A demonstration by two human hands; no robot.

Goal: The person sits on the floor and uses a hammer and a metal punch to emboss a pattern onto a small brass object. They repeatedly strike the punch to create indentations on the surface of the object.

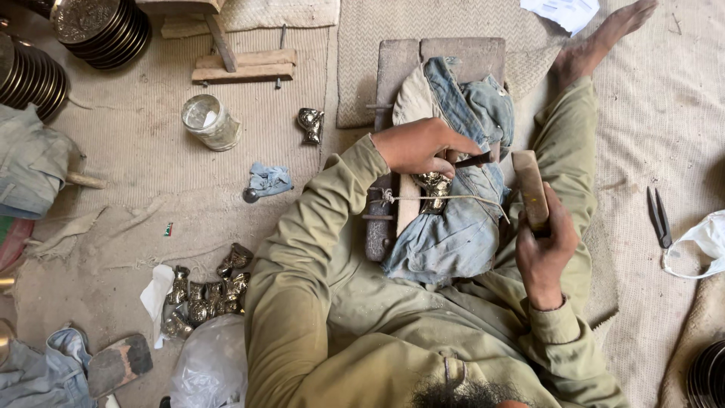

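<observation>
Left hand (415, 147) is pinching a punch (474, 160) on the casting (436, 183), right hand (545, 245) at 4 o'clock is gripping a mallet (530, 189); a glancing blow risks striking fingers

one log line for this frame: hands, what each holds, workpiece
left hand: holds thin tool on small metal piece | right hand: grips wooden mallet | piece rests on denim cloth

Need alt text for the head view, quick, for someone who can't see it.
Seated on matting, a person's left hand presses a thin tool onto a small metal piece on denim cloth; the right hand grips a wooden mallet.
</observation>
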